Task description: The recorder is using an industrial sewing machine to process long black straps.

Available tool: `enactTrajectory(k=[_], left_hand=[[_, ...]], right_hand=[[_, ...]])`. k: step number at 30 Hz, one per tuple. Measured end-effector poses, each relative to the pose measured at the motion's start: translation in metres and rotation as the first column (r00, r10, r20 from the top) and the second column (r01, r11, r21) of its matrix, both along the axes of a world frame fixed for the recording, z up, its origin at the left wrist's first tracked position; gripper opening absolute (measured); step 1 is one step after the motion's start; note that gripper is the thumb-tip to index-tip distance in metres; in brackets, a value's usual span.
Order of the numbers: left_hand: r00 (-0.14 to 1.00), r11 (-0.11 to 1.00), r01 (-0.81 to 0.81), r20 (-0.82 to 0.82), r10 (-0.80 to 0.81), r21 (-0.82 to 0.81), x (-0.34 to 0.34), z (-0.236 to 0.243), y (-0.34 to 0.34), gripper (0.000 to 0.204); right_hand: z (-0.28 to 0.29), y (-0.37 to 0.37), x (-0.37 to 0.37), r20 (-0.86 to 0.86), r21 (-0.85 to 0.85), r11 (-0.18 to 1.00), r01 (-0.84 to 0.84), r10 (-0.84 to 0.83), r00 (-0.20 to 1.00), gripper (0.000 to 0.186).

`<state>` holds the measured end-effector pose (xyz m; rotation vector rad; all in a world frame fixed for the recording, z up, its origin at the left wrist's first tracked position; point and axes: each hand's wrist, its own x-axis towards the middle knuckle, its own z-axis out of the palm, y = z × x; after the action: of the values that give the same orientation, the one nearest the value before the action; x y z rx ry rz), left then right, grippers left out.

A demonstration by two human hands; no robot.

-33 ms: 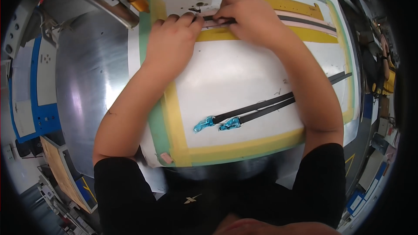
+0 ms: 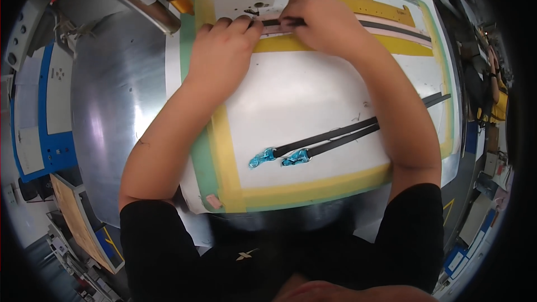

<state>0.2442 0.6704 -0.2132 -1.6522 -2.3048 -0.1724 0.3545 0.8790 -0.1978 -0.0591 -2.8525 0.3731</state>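
A narrow black strap lies along a pink strip with yellow edging on the white work board. My left hand is closed at the strap's left end, with bent fingers pressing down on it. Just to the right, my right hand pinches the same strap, its fingertips partly hidden and slightly blurred. Nearer to me lie two more black straps, running obliquely to the right and passing under my right forearm. Each ends on the left in a crumpled, shiny blue piece.
Yellow and green tape borders the board. A yellow notched plate sits at the far side. Machine parts with a metal cylinder stand at the far left, above a bare metal table. A blue-framed panel stands farther left.
My right hand's fingertips have shifted slightly at the strap and look more tightly closed. My left hand and the two nearer straps lie as before.
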Motion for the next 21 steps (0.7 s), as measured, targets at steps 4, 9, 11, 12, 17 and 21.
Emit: enactTrajectory(k=[4,9,11,12,17,21], left_hand=[[1.0,1.0,0.007,0.003,-0.007,0.01,0.001,0.0,-0.003,0.049],[0.995,0.99,0.068,-0.078,-0.058,0.125,-0.004,-0.008,-0.001,0.031],[0.995,0.991,0.067,-0.076,-0.058,0.117,-0.001,-0.002,-0.002,0.031],[0.999,0.999,0.017,-0.043,-0.015,0.031,0.001,0.003,-0.002,0.039],[1.0,1.0,-0.017,-0.013,0.017,-0.004,0.0,-0.001,-0.006,0.05],[0.996,0.998,0.003,-0.084,0.002,0.059,-0.004,-0.01,-0.006,0.04]], right_hand=[[0.021,-0.008,-0.02,0.25,-0.11,0.967,0.231,-0.198,0.948,0.028],[0.026,-0.005,-0.034,0.282,-0.008,0.976,0.216,-0.205,0.937,0.049],[0.038,0.0,-0.032,0.339,0.044,0.97,0.241,-0.242,0.909,0.052],[0.043,0.003,-0.031,0.38,0.091,0.959,0.269,-0.283,0.881,0.055],[0.04,0.041,0.005,0.337,0.243,0.915,0.323,-0.392,0.856,0.056],[0.033,0.083,0.042,0.268,0.346,0.86,0.376,-0.474,0.838,0.057]])
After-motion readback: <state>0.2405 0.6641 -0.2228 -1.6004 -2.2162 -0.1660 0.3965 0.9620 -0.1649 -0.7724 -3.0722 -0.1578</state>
